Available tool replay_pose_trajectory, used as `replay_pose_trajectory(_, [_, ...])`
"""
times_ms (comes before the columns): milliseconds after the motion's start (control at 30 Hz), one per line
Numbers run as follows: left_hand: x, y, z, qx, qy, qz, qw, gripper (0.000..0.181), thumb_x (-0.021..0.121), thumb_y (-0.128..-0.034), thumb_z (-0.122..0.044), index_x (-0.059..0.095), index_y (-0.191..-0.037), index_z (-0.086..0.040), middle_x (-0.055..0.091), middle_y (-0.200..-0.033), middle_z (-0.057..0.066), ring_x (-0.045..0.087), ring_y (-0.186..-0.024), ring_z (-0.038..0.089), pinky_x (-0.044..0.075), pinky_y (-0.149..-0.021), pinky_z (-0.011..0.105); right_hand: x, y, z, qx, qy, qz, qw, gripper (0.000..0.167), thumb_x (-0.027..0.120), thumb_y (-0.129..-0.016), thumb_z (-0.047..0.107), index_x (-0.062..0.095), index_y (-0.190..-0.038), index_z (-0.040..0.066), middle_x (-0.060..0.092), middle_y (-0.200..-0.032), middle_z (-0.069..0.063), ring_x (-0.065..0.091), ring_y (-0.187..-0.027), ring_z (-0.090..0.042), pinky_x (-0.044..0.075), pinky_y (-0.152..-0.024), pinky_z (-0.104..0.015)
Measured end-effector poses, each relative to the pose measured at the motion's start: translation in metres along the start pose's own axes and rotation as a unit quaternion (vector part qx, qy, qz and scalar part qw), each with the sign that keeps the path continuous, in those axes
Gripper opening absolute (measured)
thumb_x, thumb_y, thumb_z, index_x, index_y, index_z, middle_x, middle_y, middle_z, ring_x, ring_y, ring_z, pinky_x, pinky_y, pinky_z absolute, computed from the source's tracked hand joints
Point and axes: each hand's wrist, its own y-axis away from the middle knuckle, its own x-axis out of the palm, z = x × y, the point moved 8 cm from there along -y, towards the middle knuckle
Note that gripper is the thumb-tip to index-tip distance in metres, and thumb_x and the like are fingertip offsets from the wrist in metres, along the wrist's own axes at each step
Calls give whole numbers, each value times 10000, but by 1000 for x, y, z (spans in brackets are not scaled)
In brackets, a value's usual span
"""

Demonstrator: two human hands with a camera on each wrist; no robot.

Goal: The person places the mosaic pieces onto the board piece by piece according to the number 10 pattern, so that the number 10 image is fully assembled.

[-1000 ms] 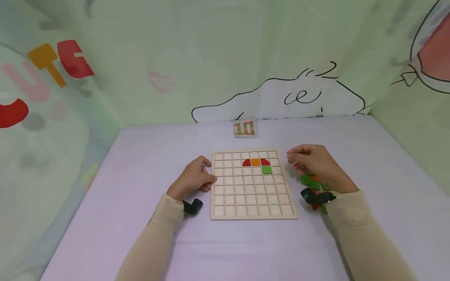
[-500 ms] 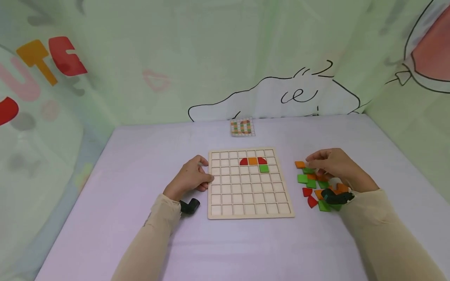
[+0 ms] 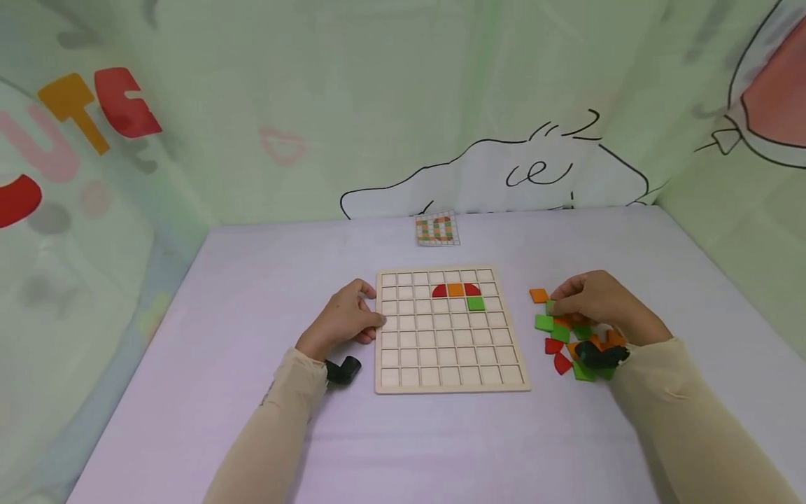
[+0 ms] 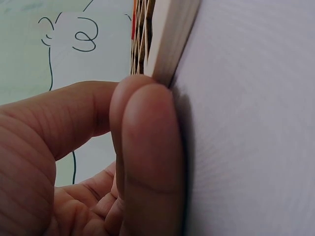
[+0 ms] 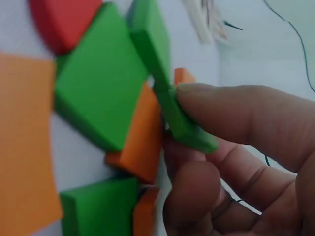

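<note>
The square wooden grid board [image 3: 422,357] lies flat, with two red rounded pieces, an orange square [image 3: 455,290] and a green square [image 3: 476,304] in its upper right cells. Along the board's left edge my left hand [image 3: 340,318] rests, thumb and fingertips touching the rim; the left wrist view shows the fingers [image 4: 150,132] against the board's side [image 4: 170,39]. To the right of the board, my right hand [image 3: 604,301] is over loose tiles, pinching a green tile [image 5: 184,128] between thumb and fingers. That tile touches or nearly touches another green tile [image 5: 150,42].
Loose green, orange and red tiles [image 3: 562,362] lie right of the board, partly under the right hand and wrist camera. A small patterned card [image 3: 437,229] lies behind the board. A printed curtain [image 3: 403,105] hangs along the table's back edge.
My right hand has moved right and down from beside the board to the loose tiles, where it has taken hold of a green tile. My left hand stays at the board's edge.
</note>
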Motion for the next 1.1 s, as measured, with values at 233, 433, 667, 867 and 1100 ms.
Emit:
replay_pose_trajectory(233, [-1, -2, -2, 40, 1, -16, 10000, 476, 768, -908, -12, 504, -1303, -34, 601, -873, 127, 658, -602, 164, 617, -562, 274, -1, 5, 11, -123, -767, 25, 9970, 393, 731, -984, 230, 619, -1234, -51, 730, -918, -20, 704, -799, -185, 629, -705, -292])
replay_pose_trajectory(433, [0, -4, -1, 69, -37, 13, 10000, 481, 770, -910, -14, 505, -1311, -28, 606, -881, 127, 669, -603, 166, 620, -560, 281, 9, 7, 29, -350, -1447, 90, 9888, 428, 724, -996, 194, 572, -1285, -82, 721, -960, -13, 713, -787, -152, 645, -750, -283])
replay_pose_trajectory(667, [0, -5, 1, 63, -79, -35, 9999, 480, 778, -911, -23, 511, -1309, -37, 611, -883, 130, 669, -594, 167, 613, -545, 277, 25, 1, 52, -601, -1575, 49, 9857, 398, 670, -997, 134, 569, -1310, -89, 678, -1103, -99, 689, -846, -147, 642, -791, -282])
replay_pose_trajectory(867, [0, -4, 1, 57, -73, -51, 9999, 480, 775, -912, -23, 509, -1312, -32, 609, -886, 126, 666, -595, 161, 606, -538, 267, 36, -5, 65, -580, -1593, 73, 9855, 392, 652, -998, 139, 584, -1323, -70, 694, -1079, -92, 723, -861, -155, 639, -784, -271])
replay_pose_trajectory(1100, [0, -3, 0, 62, -65, -58, 9999, 471, 776, -913, -22, 513, -1303, -35, 618, -875, 126, 660, -584, 161, 607, -536, 270, 49, -9, 79, -629, -1858, 150, 9805, 369, 657, -995, 131, 605, -1297, -73, 721, -973, -35, 720, -813, -154, 635, -734, -265])
